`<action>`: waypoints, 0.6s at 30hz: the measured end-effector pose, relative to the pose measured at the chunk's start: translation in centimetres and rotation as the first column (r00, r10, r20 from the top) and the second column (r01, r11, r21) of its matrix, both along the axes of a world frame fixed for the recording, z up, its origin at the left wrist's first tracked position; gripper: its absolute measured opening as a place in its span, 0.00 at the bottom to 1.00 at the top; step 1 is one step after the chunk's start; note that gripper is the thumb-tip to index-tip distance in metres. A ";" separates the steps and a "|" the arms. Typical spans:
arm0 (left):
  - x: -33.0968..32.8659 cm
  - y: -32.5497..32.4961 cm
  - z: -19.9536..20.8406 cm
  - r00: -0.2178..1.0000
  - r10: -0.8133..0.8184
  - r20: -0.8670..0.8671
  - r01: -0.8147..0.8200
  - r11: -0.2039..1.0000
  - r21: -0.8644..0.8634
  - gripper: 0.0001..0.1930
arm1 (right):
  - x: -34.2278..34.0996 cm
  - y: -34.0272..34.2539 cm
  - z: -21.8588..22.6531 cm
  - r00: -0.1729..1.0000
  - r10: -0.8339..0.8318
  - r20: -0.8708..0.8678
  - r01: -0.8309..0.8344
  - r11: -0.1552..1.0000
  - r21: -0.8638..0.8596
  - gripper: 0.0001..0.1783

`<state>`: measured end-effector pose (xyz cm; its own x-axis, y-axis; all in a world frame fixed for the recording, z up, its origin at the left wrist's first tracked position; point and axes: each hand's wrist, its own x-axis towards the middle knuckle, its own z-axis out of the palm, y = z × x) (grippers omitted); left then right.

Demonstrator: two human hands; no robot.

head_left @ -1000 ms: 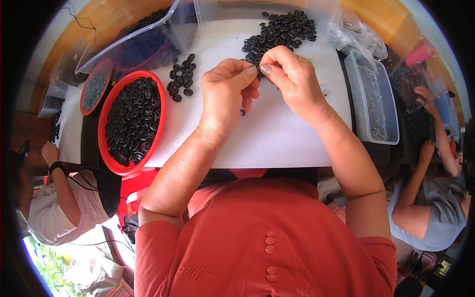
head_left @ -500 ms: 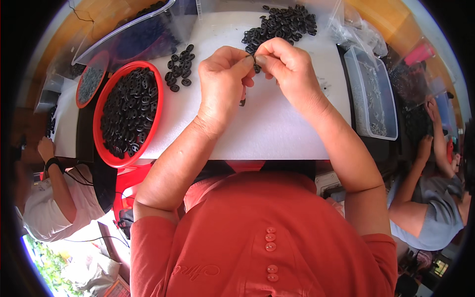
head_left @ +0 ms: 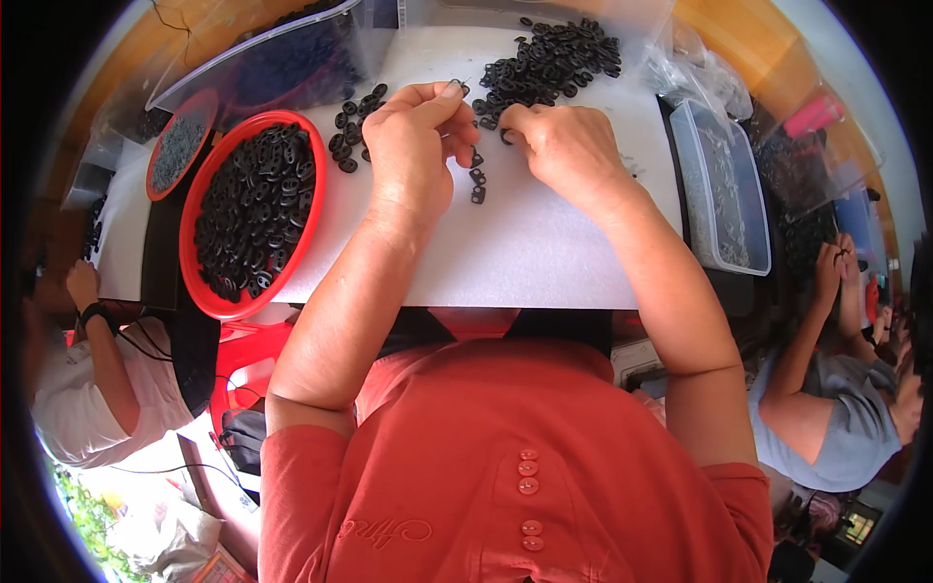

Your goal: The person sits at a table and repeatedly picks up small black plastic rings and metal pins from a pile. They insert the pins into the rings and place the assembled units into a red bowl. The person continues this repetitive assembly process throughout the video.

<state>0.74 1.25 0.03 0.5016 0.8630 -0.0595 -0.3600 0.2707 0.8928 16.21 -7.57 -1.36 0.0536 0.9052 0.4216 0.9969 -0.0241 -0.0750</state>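
My left hand [head_left: 413, 141] is raised over the white work surface [head_left: 525, 253], thumb and index finger pinched. From its fingers hangs a short strand of small black pieces [head_left: 477, 178], and a thin wire-like end shows near the thumb tip. My right hand [head_left: 569, 146] is curled at the near edge of a pile of black oval pieces [head_left: 554, 63] with two holes each. A dark piece [head_left: 506, 137] shows at its fingertips, partly hidden by them. Beside my left hand lies a smaller group of the same pieces [head_left: 350, 121].
A red basin [head_left: 316, 209] full of black pieces stands left, beside a smaller red bowl [head_left: 177, 155] of grey bits. Clear plastic bins [head_left: 262, 58] stand behind. At right is a clear tray [head_left: 763, 233] with small pale parts. Other people [head_left: 826, 408] sit on both sides.
My hands were together, pinching at one spot. Now they are apart: the right has moved to the pile's edge, the left slightly left, and the strand hangs in fuller view.
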 end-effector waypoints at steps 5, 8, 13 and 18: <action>-0.1 0.1 0.1 1.000 -0.009 -0.002 0.009 1.000 -0.021 0.07 | 0.1 -0.9 1.4 0.995 -0.020 -0.096 0.012 0.997 -0.081 0.04; -0.1 0.1 0.1 1.000 -0.025 -0.012 0.025 1.000 -0.017 0.07 | 0.2 -1.1 1.6 0.991 0.029 -0.129 -0.033 0.999 -0.030 0.05; 0.1 0.0 0.0 0.999 -0.045 0.014 0.045 0.999 -0.024 0.07 | 0.0 -0.9 1.3 0.995 0.024 -0.094 -0.038 0.988 -0.148 0.05; 0.1 -0.2 0.1 0.996 -0.086 0.013 0.086 0.996 -0.023 0.08 | 0.4 -1.2 1.1 0.995 0.057 -0.080 -0.065 0.994 -0.093 0.06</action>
<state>0.85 1.02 0.10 0.5746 0.8151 -0.0733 -0.3447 0.3223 0.8816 16.58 -8.76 -0.24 0.0262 0.9436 0.3300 0.9880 0.0259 -0.1524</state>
